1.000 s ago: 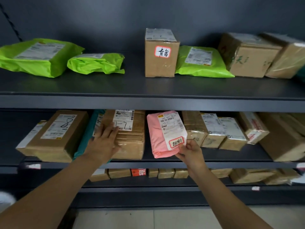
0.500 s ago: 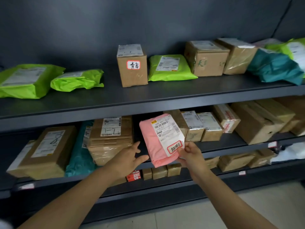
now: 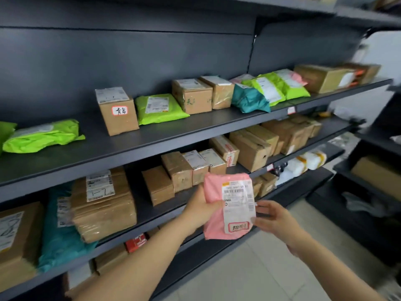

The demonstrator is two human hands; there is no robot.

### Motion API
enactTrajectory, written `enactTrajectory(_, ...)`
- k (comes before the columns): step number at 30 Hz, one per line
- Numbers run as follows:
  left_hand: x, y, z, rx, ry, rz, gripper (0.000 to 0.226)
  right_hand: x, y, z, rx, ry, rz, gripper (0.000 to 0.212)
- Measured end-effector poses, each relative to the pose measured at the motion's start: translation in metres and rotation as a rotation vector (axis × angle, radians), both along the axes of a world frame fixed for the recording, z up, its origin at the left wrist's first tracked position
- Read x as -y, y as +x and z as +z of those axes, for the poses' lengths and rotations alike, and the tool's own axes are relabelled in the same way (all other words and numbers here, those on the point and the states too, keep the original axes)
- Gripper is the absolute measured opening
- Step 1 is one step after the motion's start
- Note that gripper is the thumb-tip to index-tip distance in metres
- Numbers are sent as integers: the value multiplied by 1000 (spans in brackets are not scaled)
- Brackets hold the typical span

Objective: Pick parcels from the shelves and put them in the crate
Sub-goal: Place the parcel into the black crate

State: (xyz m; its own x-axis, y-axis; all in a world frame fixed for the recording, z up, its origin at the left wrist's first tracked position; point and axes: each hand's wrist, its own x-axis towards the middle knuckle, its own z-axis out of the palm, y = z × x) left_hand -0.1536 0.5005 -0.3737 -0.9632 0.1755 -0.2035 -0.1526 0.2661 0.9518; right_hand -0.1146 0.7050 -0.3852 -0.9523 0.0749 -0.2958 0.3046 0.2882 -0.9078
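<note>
The shelves (image 3: 173, 135) across the frame hold many parcels (image 3: 118, 120), so most picking is judged outstanding; no crate is in view. At lower centre, one pink parcel (image 3: 217, 192) is off the shelf, its left edge gripped by the left hand (image 3: 201, 210); the right hand (image 3: 275, 220), fingers loosely spread, sits just beside it.

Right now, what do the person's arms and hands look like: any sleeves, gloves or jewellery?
The left hand and right hand are bare: no gloves, rings or watch show. Both forearms are uncovered too, and no sleeve reaches into view. The picture is slightly blurred, so small marks can't be ruled out.
</note>
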Motion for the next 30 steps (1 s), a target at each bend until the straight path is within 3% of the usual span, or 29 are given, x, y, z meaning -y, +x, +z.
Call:
enactTrajectory(5, -70, 18, -2, -31, -96, -192, 36, -55, 52, 16, -4, -34, -178, 39)
enactTrajectory(9, -132, 40, 14, -135, -130, -352, 56, -106, 92, 25, -38, -59, -260, 30)
enactTrajectory(12, -188, 56, 31, -164, -202, -533, 48, -159, 121, 35, -94, -77, -378, 31)
enactTrajectory(14, -236, 65, 38, -176, -172, -633, 42, -203, 141, 41, -132, -89, -445, 44)
enactTrajectory(16, -292, 77, 40, -179, -162, -702, 38, -252, 163, 45, -144, -57, -469, 37)
enactTrajectory(20, -415, 111, 32, -177, -114, -810, 36, -362, 212, 40, -127, 84, -621, 16)
enactTrajectory(24, -513, 140, 31, -214, -112, -894, 47, -455, 256, 40, -143, 39, -833, 11)
enactTrajectory(26, -549, 147, 27, -199, -112, -919, 45, -493, 274, 43, -173, 0, -928, 3)
enactTrajectory(30, -614, 152, 10, -151, -78, -900, 31, -553, 302, 31, -176, -57, -1050, 8)
